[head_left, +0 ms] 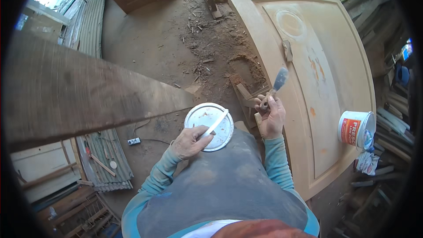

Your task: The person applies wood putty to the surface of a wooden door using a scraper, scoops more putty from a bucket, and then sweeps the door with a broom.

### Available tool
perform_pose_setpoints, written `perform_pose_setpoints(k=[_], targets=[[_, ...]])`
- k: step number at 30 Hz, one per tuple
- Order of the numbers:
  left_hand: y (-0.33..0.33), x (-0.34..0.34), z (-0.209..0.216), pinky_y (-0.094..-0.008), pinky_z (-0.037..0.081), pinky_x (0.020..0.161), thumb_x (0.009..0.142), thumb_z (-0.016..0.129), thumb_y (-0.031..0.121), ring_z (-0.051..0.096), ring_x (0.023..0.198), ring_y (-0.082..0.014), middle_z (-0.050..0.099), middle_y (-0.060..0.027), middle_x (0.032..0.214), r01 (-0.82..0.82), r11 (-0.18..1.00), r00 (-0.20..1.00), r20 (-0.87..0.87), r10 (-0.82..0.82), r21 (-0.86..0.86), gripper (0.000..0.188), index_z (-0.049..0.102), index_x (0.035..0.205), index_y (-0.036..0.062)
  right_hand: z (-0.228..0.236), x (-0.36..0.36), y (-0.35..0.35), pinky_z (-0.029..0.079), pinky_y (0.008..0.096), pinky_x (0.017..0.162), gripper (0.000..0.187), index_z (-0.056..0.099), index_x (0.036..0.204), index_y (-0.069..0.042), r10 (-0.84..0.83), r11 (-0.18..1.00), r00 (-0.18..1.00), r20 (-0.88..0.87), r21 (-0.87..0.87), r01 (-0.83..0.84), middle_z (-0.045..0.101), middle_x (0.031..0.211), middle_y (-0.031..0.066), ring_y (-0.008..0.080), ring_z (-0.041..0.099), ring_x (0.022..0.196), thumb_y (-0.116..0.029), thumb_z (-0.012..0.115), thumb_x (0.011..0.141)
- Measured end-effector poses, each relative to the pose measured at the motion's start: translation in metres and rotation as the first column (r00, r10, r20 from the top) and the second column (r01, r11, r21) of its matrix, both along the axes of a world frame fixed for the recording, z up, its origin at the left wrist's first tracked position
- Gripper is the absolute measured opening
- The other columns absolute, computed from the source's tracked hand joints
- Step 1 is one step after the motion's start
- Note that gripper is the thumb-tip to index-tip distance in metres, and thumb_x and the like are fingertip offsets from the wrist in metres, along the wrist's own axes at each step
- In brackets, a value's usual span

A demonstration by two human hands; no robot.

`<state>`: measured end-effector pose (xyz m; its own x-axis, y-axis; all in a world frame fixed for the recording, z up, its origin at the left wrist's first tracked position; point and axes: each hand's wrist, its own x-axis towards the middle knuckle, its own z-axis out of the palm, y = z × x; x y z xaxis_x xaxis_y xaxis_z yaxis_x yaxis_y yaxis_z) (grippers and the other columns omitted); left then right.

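My left hand (192, 142) is closed on the near left edge of a round white plastic lid (221, 137) in front of my body. A narrow white strip (217, 122) slants across the lid, its lower end at my thumb and fingers. Pale smears and brown specks mark the lid. My right hand (272, 117) grips a putty knife (280, 79) by its brown handle, blade pointing up and away. The blade is grey with residue and hangs near the edge of a pale wooden door (304, 150). Orange and whitish patches show on the door's panel.
A white bucket (368, 125) with a red label stands at the door's right edge, a crumpled plastic bag (367, 163) beside it. A small folded piece (287, 50) lies on the door. A dark wooden beam (88, 92) juts in from the left. Wood scraps (396, 119) fill the right side.
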<state>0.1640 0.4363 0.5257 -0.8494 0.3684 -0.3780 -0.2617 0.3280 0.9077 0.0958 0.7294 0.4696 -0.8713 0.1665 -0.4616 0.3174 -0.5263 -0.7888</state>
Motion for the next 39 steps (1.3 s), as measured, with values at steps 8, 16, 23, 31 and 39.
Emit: perform_pose_setpoints(k=[8,16,23,31,39], targets=[[0.021,0.080,0.013,-0.0250,0.047,0.062,0.102,0.061,0.020,0.057,0.068,-0.0064,0.062,0.0001,0.078,-0.466,0.885,0.878,0.114,0.465,-0.019,0.026,0.067,0.117,-0.0009,-0.014,-0.010,0.011,0.061,0.0320,0.078,0.027,0.056,0.124,0.001,0.087,0.996,0.996,-0.033,0.024,-0.087,0.068,0.114,0.0136,0.0224,0.072,0.095,-0.019,0.054,0.106],[0.035,0.097,0.003,-0.0262,0.049,0.063,0.102,0.060,0.020,0.059,0.068,-0.0082,0.064,-0.0015,0.074,-0.581,0.814,0.812,0.060,0.581,-0.020,0.027,0.068,0.116,-0.0021,-0.023,-0.014,0.025,0.062,0.0327,0.080,0.024,0.059,0.121,-0.001,0.113,0.992,0.988,-0.104,-0.041,-0.118,0.069,0.113,0.0132,0.0237,0.072,0.098,-0.017,0.057,0.104],[0.036,0.110,0.009,-0.0321,0.051,0.067,0.102,0.060,0.031,0.062,0.068,-0.0126,0.066,-0.0042,0.073,-0.597,0.796,0.802,-0.081,0.592,-0.096,0.033,0.070,0.104,-0.0007,-0.031,-0.021,0.024,0.060,0.0330,0.080,0.027,0.057,0.126,-0.001,0.174,0.985,0.963,-0.205,0.055,-0.166,0.068,0.116,0.0147,0.0255,0.070,0.100,-0.019,0.057,0.105],[0.062,0.124,0.001,-0.0306,0.052,0.070,0.099,0.063,0.021,0.064,0.073,-0.0113,0.068,-0.0042,0.077,-0.821,0.559,0.568,-0.055,0.821,-0.118,0.026,0.070,0.111,-0.0001,-0.063,-0.055,0.039,0.060,0.0318,0.085,0.033,0.051,0.132,0.007,0.288,0.957,0.943,-0.165,0.006,-0.291,0.062,0.125,0.0176,0.0229,0.065,0.109,-0.015,0.051,0.107],[0.094,0.122,-0.075,-0.0230,0.045,0.060,0.098,0.065,0.016,0.055,0.065,-0.0040,0.061,0.0016,0.072,-0.987,0.159,0.153,-0.121,0.981,0.039,0.014,0.068,0.097,0.0023,-0.071,-0.093,0.008,0.055,0.0292,0.073,0.020,0.053,0.116,0.002,0.509,0.859,0.834,-0.213,0.187,-0.476,0.057,0.090,0.0058,0.0149,0.060,0.080,-0.009,0.054,0.099]])
